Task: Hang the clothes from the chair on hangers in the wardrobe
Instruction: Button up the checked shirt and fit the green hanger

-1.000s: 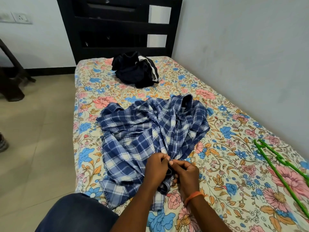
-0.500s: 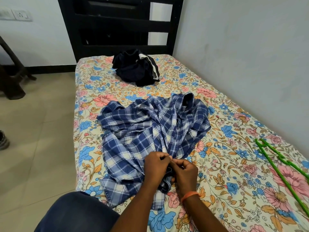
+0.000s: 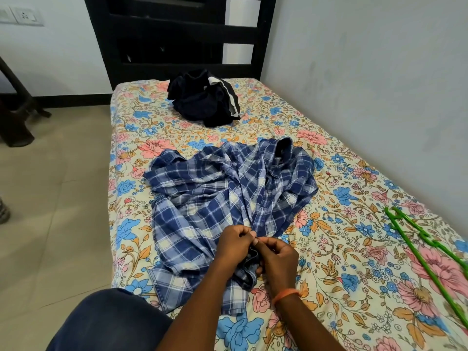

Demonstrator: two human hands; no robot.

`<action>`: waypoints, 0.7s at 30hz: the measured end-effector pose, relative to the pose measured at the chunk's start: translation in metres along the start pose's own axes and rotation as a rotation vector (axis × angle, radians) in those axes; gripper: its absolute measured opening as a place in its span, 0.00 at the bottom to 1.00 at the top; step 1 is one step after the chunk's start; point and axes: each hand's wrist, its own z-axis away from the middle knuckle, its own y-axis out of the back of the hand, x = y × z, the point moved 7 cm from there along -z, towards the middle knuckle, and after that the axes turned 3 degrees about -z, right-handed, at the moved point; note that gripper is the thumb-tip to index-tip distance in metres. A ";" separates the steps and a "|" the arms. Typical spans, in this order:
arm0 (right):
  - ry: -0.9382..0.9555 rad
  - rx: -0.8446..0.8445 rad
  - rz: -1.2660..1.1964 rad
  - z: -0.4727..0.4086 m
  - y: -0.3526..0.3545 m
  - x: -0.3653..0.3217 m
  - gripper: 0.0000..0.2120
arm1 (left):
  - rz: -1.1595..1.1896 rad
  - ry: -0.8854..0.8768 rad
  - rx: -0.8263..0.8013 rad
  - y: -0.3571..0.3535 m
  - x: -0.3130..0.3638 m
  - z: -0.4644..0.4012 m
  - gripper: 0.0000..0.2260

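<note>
Left hand (image 3: 234,245) and right hand (image 3: 276,259) are curling together, both pinching the plaid shirt (image 3: 228,198) placket at the bed's (image 3: 354,249) near edge | button detail too small to read | green hanger (image 3: 428,257) is running off the right edge | hands barely shifting since before

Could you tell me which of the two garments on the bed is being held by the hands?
The blue checked shirt; both hands pinch its near front edge. The dark garment lies untouched near the headboard.
</note>
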 end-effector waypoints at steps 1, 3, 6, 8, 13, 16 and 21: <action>-0.002 0.002 -0.007 0.000 0.000 0.000 0.02 | -0.010 0.002 -0.001 -0.001 0.000 -0.001 0.08; -0.004 -0.003 -0.024 0.000 0.000 0.000 0.02 | -0.016 0.005 -0.005 -0.003 0.000 -0.001 0.09; 0.003 0.001 -0.023 0.000 -0.001 -0.001 0.01 | -0.019 0.012 -0.022 -0.004 -0.001 -0.003 0.10; 0.004 0.023 -0.016 -0.001 0.000 0.000 0.01 | -0.028 0.027 -0.054 -0.005 -0.003 -0.003 0.10; -0.085 -0.001 -0.068 -0.005 0.000 0.004 0.02 | 0.012 0.058 -0.098 -0.005 -0.002 0.000 0.09; -0.057 0.066 -0.054 -0.008 0.006 -0.001 0.03 | -0.116 -0.042 -0.040 -0.005 0.005 0.006 0.09; 0.313 0.101 0.244 -0.018 0.000 -0.041 0.10 | -0.610 -0.378 0.083 -0.015 0.034 0.022 0.07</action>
